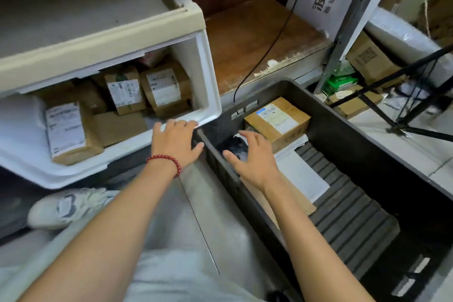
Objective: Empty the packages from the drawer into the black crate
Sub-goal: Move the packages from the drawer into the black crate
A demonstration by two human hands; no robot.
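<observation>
- A pale shoe (66, 206) is seen on the floor below the drawer's front.
- The left hand (175, 141), with a red bead bracelet (166, 160) at the wrist, is laid on the front rim of the white drawer (73, 175). Its fingers are fairly straight and nothing is gripped.
- The right hand (255, 154) is held spread wide over the near-left corner of the black crate (367, 140), with nothing held.
- Inside the crate, a dark bag (235, 143) is seen beneath that hand. A white padded envelope (304, 176) and a flat brown envelope (299, 200) are laid on the ribbed bottom, and a labelled cardboard box (277, 122) is set farther back.
- The drawer, just beside the crate, is filled with packages (71, 132): several labelled brown boxes, a plain brown parcel (120, 127) and a white bag (19, 125) at the left.
</observation>
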